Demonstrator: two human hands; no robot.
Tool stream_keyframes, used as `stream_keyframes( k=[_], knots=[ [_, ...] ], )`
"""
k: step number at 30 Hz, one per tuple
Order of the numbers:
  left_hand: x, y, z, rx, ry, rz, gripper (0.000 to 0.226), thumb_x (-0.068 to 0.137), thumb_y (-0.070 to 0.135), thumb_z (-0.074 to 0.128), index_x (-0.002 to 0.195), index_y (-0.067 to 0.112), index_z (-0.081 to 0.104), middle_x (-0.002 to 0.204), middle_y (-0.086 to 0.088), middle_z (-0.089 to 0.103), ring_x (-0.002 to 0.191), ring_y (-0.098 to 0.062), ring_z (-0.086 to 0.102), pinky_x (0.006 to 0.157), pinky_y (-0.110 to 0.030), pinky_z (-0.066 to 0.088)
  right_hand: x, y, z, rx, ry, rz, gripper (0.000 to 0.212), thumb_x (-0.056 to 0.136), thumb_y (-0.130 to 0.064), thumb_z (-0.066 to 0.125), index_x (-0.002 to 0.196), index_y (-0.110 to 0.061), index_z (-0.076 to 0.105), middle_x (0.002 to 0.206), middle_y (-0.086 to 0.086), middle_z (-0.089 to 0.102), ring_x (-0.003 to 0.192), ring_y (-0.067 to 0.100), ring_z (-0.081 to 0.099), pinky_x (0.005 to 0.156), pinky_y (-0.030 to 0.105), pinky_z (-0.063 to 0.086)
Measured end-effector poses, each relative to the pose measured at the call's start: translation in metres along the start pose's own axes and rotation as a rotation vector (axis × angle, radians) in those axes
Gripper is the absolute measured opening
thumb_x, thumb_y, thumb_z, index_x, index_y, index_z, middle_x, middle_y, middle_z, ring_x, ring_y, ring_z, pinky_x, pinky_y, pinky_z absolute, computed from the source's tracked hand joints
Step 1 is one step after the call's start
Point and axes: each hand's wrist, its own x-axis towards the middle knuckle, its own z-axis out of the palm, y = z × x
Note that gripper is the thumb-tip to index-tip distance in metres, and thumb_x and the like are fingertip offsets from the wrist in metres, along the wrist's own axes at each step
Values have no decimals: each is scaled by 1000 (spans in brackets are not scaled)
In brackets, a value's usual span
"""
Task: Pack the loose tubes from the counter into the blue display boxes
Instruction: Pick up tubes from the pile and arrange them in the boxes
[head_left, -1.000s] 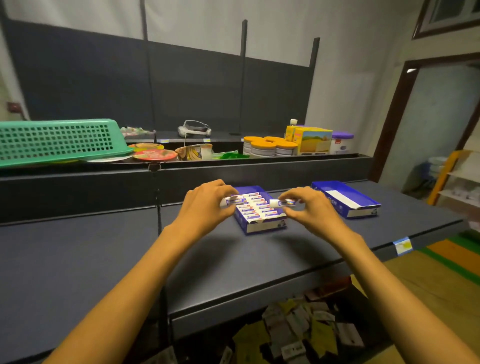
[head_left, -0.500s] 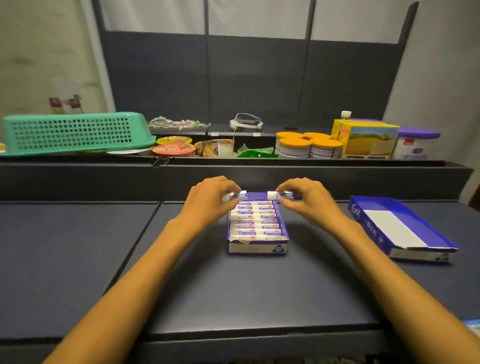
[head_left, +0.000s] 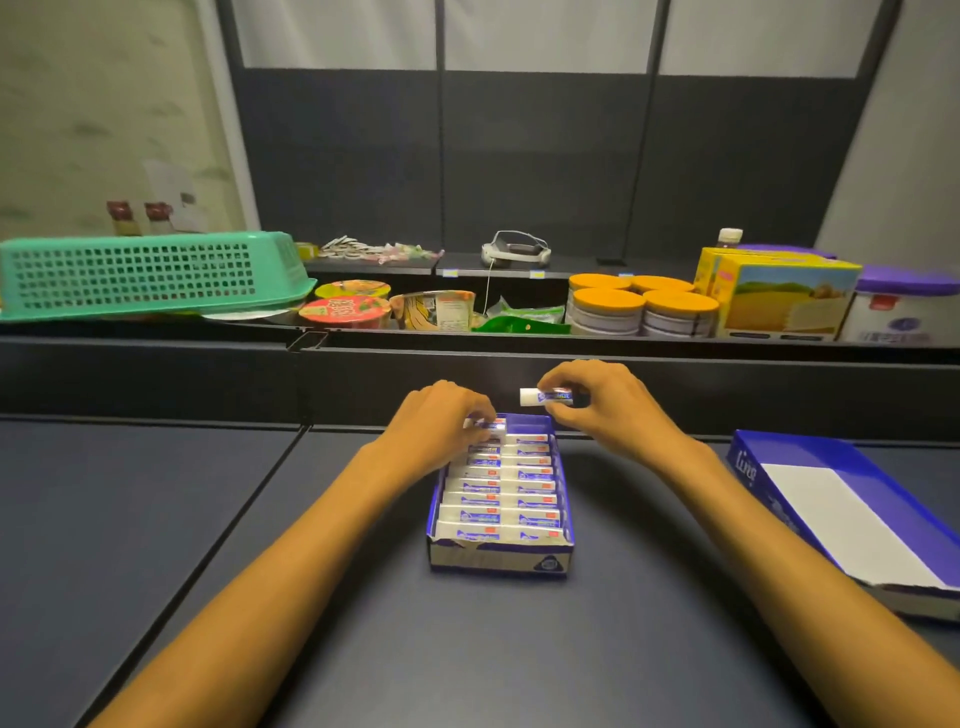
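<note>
While pressed onto a tube (head_left: 485, 425) at the far left corner of the blue display box (head_left: 501, 558), left hand (head_left: 439, 423) with fingers curled over that tube, seating it in the last left slot. Best kept flat and level with the packed rows (head_left: 501, 491), pushed down gently rather than slid. Just right of it, above the box's far right corner, right hand (head_left: 605, 408) pinching a second tube (head_left: 545, 396) between thumb and fingertips, held lengthwise, clear of the box. Likely best lowered straight into the bare far right slot once the left tube sat flush. Box near the middle of the dark counter (head_left: 156, 519). Further right, by the counter's right edge, a second blue box (head_left: 748, 470), showing no tubes.
</note>
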Motion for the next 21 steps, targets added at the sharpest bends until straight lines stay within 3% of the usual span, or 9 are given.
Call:
stream_keyframes(
  k=[6, 21],
  knots=[
    [5, -3, -1, 10, -50, 41, 27, 90, 32, 64, 116, 25, 68, 116, 4, 68, 105, -14, 61, 80, -28, 49, 5, 0, 4, 10, -7, -5, 22, 88, -26, 68, 110, -24, 66, 106, -8, 65, 88, 4, 54, 66, 14, 39],
    [8, -5, -2, -18, -149, 31, 26, 88, 28, 67, 112, 19, 70, 115, 2, 68, 105, -16, 62, 90, -35, 52, 0, -6, 12, 13, -90, 61, 26, 87, -31, 69, 112, -26, 64, 112, -6, 66, 100, 9, 58, 78, 25, 52]
  ],
)
